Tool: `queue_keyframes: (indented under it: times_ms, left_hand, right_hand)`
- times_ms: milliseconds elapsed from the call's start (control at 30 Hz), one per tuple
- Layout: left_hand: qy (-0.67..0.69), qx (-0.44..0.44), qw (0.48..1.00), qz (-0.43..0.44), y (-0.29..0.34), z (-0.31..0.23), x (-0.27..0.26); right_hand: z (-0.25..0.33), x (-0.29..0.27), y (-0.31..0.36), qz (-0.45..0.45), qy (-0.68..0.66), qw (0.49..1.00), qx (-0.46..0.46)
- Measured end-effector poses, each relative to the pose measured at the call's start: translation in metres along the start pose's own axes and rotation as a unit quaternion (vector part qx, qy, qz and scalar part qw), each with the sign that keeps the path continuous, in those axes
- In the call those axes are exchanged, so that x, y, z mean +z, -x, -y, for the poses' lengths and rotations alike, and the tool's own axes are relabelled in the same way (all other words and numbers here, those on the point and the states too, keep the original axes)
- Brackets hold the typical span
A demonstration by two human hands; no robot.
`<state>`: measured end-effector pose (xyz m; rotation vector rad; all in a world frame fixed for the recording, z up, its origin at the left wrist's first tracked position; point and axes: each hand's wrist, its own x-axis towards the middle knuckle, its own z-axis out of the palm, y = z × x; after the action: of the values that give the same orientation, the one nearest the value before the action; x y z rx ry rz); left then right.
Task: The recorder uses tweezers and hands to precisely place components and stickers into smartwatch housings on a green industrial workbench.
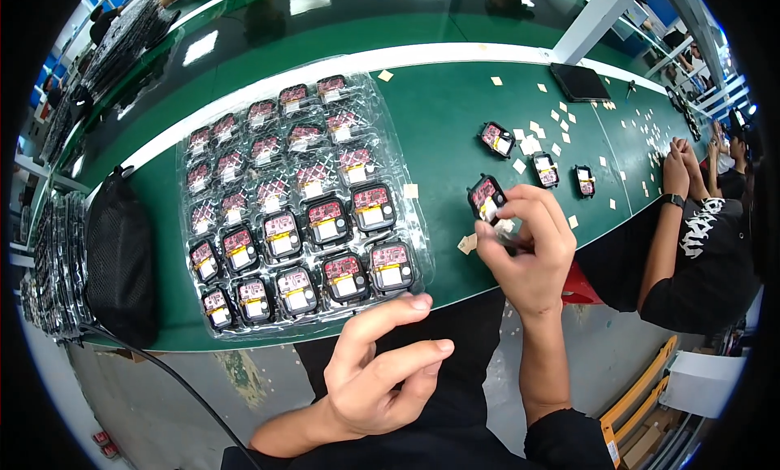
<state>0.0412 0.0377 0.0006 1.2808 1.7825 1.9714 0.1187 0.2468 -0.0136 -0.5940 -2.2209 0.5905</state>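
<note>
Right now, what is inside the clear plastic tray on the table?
The tray holds rows of small black cases with red boards and white parts showing. Their undersides are hidden; glare blurs the farther ones.

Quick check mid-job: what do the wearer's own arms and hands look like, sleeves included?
The left hand and right hand are ungloved, with no rings or wristbands visible. The black right sleeve leaves the right forearm bare; the left forearm is bare too.

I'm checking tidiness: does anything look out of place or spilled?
Mildly: small cream squares lie scattered at odd angles across the right side of the green bench, unlike the neat rows in the clear plastic tray. Three watch-shaped circuit modules also sit loose there, askew.
</note>
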Motion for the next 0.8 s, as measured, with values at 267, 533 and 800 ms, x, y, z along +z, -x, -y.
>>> queue_keyframes:
  times_ms: [267, 533, 800]
  left_hand:
    - [0.44, -0.355, 0.818, 0.106, -0.011, -0.001, -0.022]
    - [0.453, -0.404, 0.771, 0.191, -0.007, 0.006, -0.032]
    - [0.469, -0.325, 0.82, 0.05, 0.002, 0.005, -0.028]
  right_hand:
    - [0.035, -0.033, 0.011, 0.117, -0.225, 0.937, -0.242]
    - [0.045, -0.036, 0.012, 0.17, -0.186, 0.935, -0.249]
    - [0.054, -0.035, 0.027, 0.172, -0.104, 0.979, 0.046]
